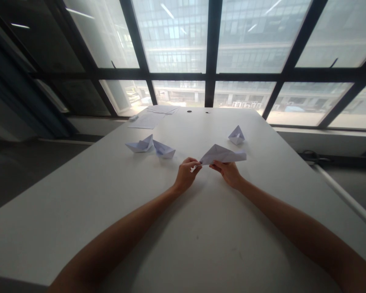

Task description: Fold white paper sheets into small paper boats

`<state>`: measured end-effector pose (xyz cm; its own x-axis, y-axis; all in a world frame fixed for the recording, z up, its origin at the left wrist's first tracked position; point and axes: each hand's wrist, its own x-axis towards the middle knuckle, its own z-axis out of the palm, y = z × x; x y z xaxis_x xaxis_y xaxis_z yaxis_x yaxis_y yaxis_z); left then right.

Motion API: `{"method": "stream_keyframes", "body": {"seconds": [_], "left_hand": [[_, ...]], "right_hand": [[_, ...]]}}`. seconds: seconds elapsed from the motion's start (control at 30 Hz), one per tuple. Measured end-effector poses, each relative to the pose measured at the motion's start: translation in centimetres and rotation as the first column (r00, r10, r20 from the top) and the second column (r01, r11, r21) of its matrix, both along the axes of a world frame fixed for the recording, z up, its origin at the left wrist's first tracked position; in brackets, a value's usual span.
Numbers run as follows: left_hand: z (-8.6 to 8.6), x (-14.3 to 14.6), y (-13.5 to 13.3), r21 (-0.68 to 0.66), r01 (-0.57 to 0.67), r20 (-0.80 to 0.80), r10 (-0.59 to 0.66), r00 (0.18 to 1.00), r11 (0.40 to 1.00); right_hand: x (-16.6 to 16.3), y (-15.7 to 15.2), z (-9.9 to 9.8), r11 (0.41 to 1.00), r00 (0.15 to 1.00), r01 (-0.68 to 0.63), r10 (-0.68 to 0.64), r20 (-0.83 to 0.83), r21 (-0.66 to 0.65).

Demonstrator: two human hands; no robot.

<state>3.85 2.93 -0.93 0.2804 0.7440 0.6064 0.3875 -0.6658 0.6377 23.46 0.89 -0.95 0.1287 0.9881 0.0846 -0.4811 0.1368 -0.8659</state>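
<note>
A partly folded white paper piece is held just above the white table, near its middle. My left hand pinches its left tip. My right hand grips its lower edge from beneath, fingers closed on the paper. Two finished paper boats sit side by side to the left of my hands. A third paper boat stands behind the held piece, to the right.
Flat sheets of paper lie at the table's far left edge, with more sheets behind them. Two small dark holes mark the far edge. Large dark-framed windows rise behind the table.
</note>
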Motion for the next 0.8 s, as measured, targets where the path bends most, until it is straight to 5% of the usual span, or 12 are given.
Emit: {"method": "stream_keyframes", "body": {"seconds": [0.37,0.8], "left_hand": [[-0.18,0.19,-0.24,0.063,0.022,-0.02,-0.021,1.0,0.998],[-0.08,0.49,-0.42,-0.01,0.028,-0.031,-0.028,0.999,1.0]], "right_hand": [[0.04,0.03,0.04,1.0,1.0,-0.007,0.007,-0.01,-0.016],[0.02,0.14,-0.2,1.0,1.0,-0.024,0.024,-0.005,-0.017]]}}
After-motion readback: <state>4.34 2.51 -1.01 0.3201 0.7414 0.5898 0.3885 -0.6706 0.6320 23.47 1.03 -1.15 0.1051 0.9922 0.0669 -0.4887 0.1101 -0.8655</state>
